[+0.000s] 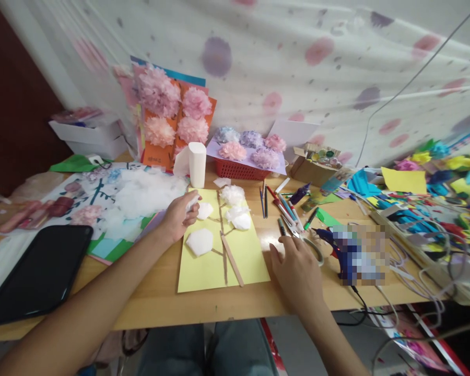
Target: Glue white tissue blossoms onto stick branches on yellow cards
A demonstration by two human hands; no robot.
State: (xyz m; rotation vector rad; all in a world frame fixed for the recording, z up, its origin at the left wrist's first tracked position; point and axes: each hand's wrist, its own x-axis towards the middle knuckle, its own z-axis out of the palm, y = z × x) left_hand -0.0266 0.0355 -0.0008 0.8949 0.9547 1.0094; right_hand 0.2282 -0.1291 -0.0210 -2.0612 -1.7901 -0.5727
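Wooden surface carries, near the middle of its front edge, a yellow sheet, presumably placed there so both hands can reach it; its long axis and drawn trunk run from the front edge toward the back. Beside the sheet's right edge, the right hand meets a dark marker, its grip unclear. Over the left edge, the left hand pinches a white scrap, likely for fine control.

Pens lie right of the sheet; basket behind.
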